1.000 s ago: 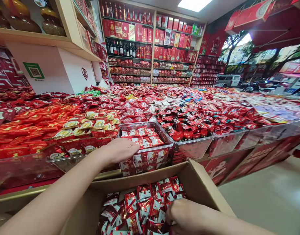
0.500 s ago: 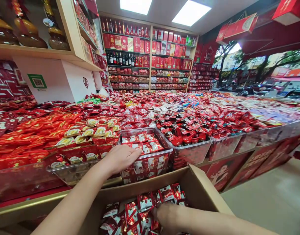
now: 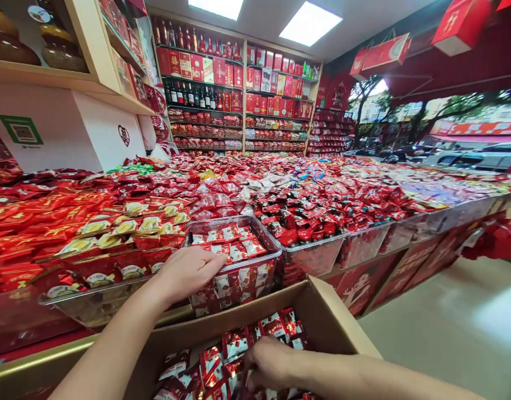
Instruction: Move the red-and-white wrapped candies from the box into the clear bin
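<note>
A clear plastic bin (image 3: 255, 265) at the front of the display holds red and white wrapped packets (image 3: 238, 251). My left hand (image 3: 192, 273) rests over the bin's near left rim, with its fingers together; whether they grip the rim or a packet is hidden. Below it stands an open cardboard box (image 3: 334, 311) with loose red and white packets (image 3: 213, 364) inside. Down in the box, my right hand (image 3: 266, 361) has its fingers bent among the packets, and the fingertips are partly hidden, so what they hold cannot be made out.
Bins of gold and red packets (image 3: 130, 266) stand to the left, and another bin of dark red packets (image 3: 313, 250) to the right. Shelves (image 3: 243, 83) with bottles and boxes rise behind. A red bag (image 3: 495, 239) is at the right edge.
The view has turned slightly right, so the scene sits further left. My right hand has risen a little and shows more clearly among the packets. My left hand stays at the bin.
</note>
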`<move>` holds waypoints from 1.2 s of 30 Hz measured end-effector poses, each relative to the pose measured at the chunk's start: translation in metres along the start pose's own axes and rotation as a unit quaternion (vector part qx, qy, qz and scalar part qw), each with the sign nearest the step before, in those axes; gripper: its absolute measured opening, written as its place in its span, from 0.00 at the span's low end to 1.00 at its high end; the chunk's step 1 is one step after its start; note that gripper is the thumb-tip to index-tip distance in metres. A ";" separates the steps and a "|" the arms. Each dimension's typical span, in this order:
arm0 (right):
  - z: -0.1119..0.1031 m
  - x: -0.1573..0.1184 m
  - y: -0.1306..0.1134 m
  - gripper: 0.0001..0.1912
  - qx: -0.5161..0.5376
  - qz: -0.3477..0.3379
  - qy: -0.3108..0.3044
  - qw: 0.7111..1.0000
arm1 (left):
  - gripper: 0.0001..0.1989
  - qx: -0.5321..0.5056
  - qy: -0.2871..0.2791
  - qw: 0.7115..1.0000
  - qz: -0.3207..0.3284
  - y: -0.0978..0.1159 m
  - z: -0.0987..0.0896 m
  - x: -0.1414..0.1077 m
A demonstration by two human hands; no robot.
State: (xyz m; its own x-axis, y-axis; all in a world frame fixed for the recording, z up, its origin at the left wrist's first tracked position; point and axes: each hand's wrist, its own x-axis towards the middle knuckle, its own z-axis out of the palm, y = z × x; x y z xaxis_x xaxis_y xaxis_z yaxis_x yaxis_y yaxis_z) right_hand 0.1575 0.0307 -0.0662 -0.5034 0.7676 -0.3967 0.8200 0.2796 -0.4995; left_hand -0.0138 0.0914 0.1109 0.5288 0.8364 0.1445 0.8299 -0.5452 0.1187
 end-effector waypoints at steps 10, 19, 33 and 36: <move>-0.055 -0.037 -0.021 0.20 0.496 -0.099 0.111 0.856 | 0.21 -0.038 -0.017 0.999 -0.008 0.000 0.003 0.003; -0.062 -0.041 -0.023 0.19 0.559 -0.059 0.105 0.820 | 0.20 -0.040 -0.022 0.999 -0.003 -0.001 0.003 0.005; -0.065 -0.047 -0.020 0.18 0.722 -0.055 0.009 0.690 | 0.20 -0.060 -0.017 0.998 -0.023 -0.001 0.003 0.006; -0.060 -0.047 -0.019 0.20 0.666 -0.087 -0.049 0.740 | 0.20 -0.048 -0.023 0.999 -0.008 -0.002 0.004 0.005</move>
State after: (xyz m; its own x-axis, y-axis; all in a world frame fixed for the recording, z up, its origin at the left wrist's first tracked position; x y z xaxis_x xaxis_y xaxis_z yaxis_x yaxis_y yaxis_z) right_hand 0.1820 0.0234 0.0081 -0.6410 0.7225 -0.2590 -0.2211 -0.4969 -0.8392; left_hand -0.0123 0.0973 0.1079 0.5252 0.8453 0.0977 0.8184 -0.5332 0.2143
